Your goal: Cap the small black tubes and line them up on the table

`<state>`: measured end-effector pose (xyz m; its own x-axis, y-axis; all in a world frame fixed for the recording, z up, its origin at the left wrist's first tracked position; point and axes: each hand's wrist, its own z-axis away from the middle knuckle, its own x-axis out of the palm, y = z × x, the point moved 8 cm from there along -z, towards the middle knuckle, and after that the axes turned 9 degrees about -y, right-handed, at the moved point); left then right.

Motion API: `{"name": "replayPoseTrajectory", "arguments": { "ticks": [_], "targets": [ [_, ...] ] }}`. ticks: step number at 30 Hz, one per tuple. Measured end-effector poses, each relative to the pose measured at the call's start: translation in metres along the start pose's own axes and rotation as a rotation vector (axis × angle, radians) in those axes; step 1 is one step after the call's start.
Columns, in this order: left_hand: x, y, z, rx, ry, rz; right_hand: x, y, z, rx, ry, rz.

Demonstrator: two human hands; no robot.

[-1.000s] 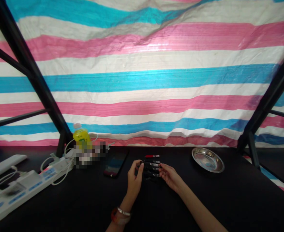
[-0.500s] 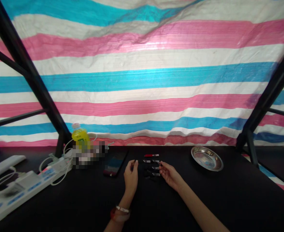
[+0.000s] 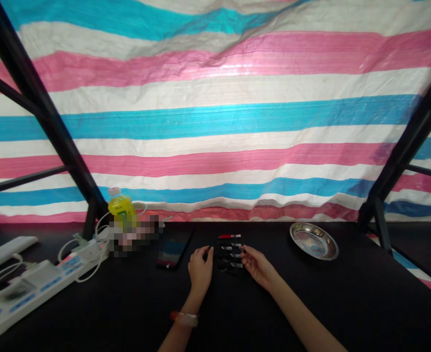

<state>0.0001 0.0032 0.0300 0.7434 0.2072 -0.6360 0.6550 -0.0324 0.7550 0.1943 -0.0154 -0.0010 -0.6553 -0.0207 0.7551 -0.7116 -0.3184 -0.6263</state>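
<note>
A red marker [image 3: 230, 236] lies at the far end of a column of markers on the black table. Several black markers with pale labels lie below it, among them an upper one [image 3: 233, 244] and a lower one [image 3: 233, 265]. My left hand [image 3: 200, 269] is left of the column, thumb and fingers drawn together at the left end of a black marker [image 3: 225, 248]. On the other side, my right hand [image 3: 257, 266] has its fingers pinched at the right ends of the black markers. Whatever its fingertips hold is too small to name.
A round metal dish [image 3: 314, 241] stands at the right. Left of my hands lies a dark phone [image 3: 174, 249]. Farther left are a yellow bottle [image 3: 123, 208], a blurred-out patch, white cables and a white power strip [image 3: 35, 293]. Black frame bars flank the table.
My left hand has moved slightly right and toward me. The black marker near its fingertips has shifted right and lower, below the upper black one. My right hand has hardly moved.
</note>
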Motion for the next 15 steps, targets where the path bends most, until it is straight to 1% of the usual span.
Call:
{"name": "replayPoseTrajectory", "arguments": {
  "ticks": [5, 8, 15],
  "targets": [
    [0.0028, 0.0064, 0.0029, 0.005, -0.061, -0.113, -0.0007, 0.0, -0.0004, 0.001, -0.003, 0.006],
    [0.0044, 0.0086, 0.0038, 0.01, -0.084, -0.144, -0.002, 0.0004, -0.0007, 0.004, -0.001, 0.009],
    [0.0091, 0.0068, 0.0024, 0.025, -0.11, -0.055, -0.0024, -0.0002, -0.0012, -0.013, -0.006, 0.026]
  ]
}}
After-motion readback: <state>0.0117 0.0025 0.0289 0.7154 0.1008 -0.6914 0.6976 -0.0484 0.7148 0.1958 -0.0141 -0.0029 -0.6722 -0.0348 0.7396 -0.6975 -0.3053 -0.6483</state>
